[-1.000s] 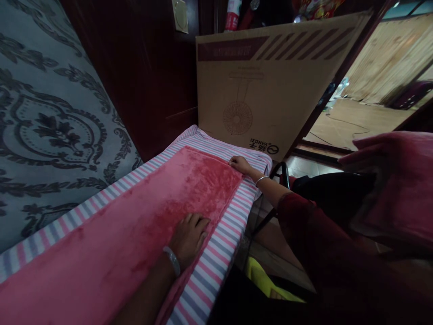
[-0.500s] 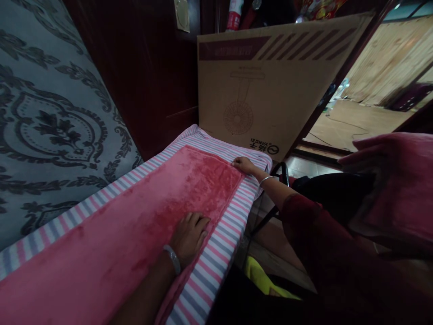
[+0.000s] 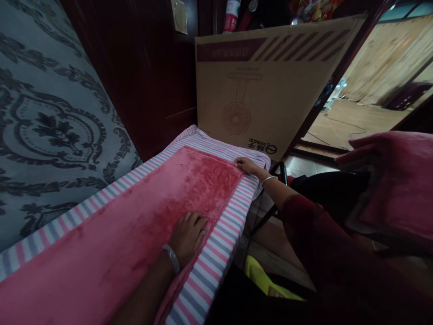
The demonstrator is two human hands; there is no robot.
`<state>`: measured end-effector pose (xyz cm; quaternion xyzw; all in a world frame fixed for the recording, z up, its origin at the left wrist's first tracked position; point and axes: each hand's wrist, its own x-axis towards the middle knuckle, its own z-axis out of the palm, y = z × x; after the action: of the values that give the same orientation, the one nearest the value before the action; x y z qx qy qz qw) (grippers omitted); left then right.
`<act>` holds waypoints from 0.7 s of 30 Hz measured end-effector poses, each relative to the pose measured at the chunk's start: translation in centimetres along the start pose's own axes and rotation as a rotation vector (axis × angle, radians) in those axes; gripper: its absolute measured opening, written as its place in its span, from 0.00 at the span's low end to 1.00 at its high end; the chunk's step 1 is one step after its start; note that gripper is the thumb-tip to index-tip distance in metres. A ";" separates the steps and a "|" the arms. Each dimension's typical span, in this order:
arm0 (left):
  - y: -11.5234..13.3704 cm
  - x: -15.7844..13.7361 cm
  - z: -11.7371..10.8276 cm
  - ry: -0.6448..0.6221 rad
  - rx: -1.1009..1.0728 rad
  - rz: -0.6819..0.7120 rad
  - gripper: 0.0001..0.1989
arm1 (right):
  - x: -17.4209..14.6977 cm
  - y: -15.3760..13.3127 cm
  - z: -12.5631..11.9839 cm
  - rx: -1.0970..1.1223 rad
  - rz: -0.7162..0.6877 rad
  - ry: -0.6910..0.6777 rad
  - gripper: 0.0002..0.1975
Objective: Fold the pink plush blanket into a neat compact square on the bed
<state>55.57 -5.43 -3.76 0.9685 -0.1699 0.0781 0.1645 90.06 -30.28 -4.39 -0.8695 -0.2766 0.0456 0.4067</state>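
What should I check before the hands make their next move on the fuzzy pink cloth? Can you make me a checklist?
1. Left hand with a pale, wide bracelet resting on the soft pink plush cloth: ok.
2. Right hand with a thin silver bangle at the cloth's far right corner: ok.
3. Right fingertips pinching that corner: cannot tell; the grip is too small to see.
4. Cloth's far end lying on the white, pink and grey striped fabric: ok, stripes show around it.
5. Cloth's near end lying straight: cannot tell; it runs out of the picture.
6. Big brown cardboard box off the cloth: ok, it stands beyond the far end.
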 end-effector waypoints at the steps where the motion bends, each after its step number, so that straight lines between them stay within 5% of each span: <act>1: 0.0 0.0 0.0 -0.003 -0.001 0.001 0.16 | 0.1 0.0 0.0 -0.003 0.003 0.002 0.08; 13: 0.0 0.0 0.1 0.024 -0.008 0.019 0.15 | -1.7 0.0 -0.9 -0.143 0.003 -0.011 0.09; 21: 0.0 -0.1 0.0 0.044 -0.018 0.020 0.15 | -1.6 -0.9 -0.7 -0.325 -0.035 0.012 0.17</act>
<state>55.51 -5.42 -3.81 0.9633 -0.1766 0.0997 0.1759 88.45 -31.09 -3.50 -0.9193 -0.2928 -0.0120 0.2629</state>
